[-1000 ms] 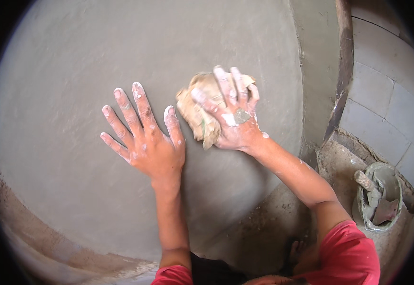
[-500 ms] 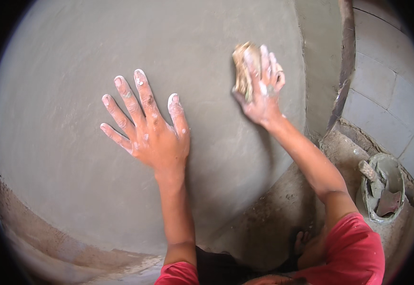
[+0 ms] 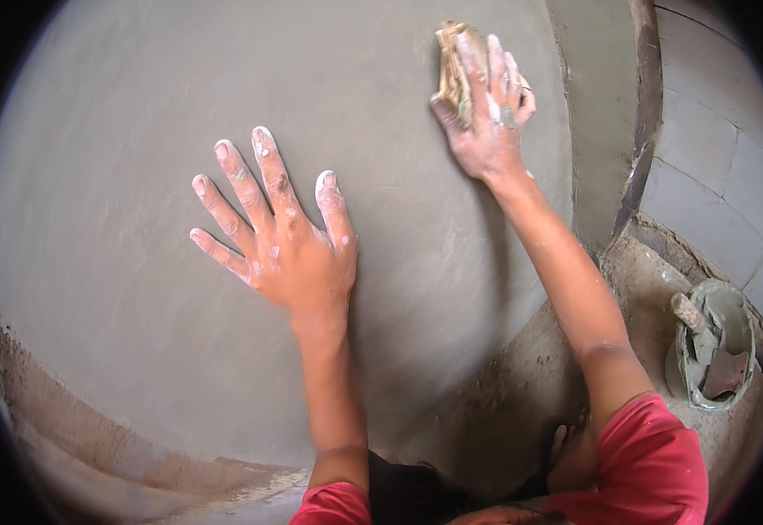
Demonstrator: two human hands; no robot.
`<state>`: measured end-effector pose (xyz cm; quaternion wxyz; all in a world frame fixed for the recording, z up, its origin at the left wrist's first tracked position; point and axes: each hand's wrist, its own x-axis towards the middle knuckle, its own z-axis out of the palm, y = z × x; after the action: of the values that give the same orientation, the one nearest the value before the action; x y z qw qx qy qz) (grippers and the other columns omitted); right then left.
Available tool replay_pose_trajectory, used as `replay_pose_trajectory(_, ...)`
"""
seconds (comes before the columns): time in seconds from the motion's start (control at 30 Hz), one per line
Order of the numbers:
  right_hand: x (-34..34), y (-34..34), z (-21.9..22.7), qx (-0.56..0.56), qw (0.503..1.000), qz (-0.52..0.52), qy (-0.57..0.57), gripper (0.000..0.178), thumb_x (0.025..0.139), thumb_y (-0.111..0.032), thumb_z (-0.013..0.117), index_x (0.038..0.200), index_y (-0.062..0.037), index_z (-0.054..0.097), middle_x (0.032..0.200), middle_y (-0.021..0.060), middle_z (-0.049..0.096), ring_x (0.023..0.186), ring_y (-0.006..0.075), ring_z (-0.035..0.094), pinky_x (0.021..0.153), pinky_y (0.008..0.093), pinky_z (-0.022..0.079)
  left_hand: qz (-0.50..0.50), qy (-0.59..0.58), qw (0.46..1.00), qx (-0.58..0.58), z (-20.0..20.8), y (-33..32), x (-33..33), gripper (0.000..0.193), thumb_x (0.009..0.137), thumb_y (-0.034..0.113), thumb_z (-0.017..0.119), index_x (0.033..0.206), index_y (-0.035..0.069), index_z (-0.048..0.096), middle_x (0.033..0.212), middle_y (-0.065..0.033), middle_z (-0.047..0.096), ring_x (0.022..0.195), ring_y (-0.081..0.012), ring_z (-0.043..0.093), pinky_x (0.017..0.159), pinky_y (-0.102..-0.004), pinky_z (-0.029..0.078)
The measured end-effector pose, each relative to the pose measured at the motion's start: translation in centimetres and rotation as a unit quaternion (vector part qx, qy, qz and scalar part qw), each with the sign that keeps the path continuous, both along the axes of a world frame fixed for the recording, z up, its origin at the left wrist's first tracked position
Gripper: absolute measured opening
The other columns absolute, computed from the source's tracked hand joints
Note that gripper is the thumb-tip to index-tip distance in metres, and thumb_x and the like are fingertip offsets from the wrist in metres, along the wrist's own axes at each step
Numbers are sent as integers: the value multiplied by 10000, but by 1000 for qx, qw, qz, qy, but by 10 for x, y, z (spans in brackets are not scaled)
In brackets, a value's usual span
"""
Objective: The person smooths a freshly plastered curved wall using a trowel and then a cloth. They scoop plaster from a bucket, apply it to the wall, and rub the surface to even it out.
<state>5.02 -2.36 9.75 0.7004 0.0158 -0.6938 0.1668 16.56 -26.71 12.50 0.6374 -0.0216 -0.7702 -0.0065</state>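
Flat against a grey plastered wall [image 3: 136,175], my left hand [image 3: 298,249] rests with its fingers spread, white residue on the fingertips. Farther up and to the right, my right hand [image 3: 495,122] grips a tan pad [image 3: 454,74] with a layered, crumpled edge, pressed to the plaster. Whether the pad is folded paper, cloth or sponge cannot be told. My right thumb lies along its lower edge and the fingers lie over its top; the hand covers part of it.
At the lower right a plaster-smeared bucket [image 3: 683,376] holds a handled tool [image 3: 689,312] and a reddish-brown flat piece [image 3: 725,374]. A plastered strip [image 3: 604,114] edges the wall on the right, with pale floor tiles [image 3: 705,149] beyond. Dirty brown ground [image 3: 521,394] lies below.
My right hand has slid the tan pad upward over the plaster. My left hand stays spread in nearly the same place.
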Motion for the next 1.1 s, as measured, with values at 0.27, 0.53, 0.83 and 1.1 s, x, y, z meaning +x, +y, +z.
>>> replay_pose_trajectory(0.27, 39, -15, -40, -14, 995, 41, -89, 901, 893, -531, 721, 1672, -330, 316, 1720, 263, 209, 1524, 530, 239, 1158, 677, 156, -8, 11, 1000, 1, 2, 3, -1, 679, 990, 431, 605, 1625, 242, 456, 1738, -47, 324, 1619, -387, 198, 1270, -674, 69)
replay_pose_trajectory(0.53, 45, -45, -6, 74, 994, 78, -33, 852, 813, -442, 742, 1608, -378, 445, 1707, 211, 277, 1525, 484, 264, 1160, 654, 164, -1, 6, 1000, 3, 1, 7, -4, 642, 1021, 409, 570, 1630, 250, 446, 1741, -32, 319, 1623, -371, 194, 1271, -671, 49)
replay_pose_trajectory(0.83, 3, 4, -9, -54, 998, -7, -16, 798, 951, -620, 662, 1635, -305, 399, 1683, 219, 307, 1502, 480, 308, 1149, 648, 195, -11, -1, 1000, 6, 1, 6, -3, 621, 1026, 372, 558, 1626, 253, 453, 1740, -30, 322, 1623, -368, 195, 1275, -665, 40)
replay_pose_trajectory(1.1, 63, -53, -24, 106, 989, 98, -41, 870, 820, -482, 763, 1617, -375, 431, 1697, 238, 271, 1510, 513, 271, 1152, 648, 172, 2, 7, 1000, 5, 2, 9, -5, 619, 1031, 378, 556, 1627, 251, 451, 1739, -31, 322, 1621, -365, 200, 1275, -665, 47)
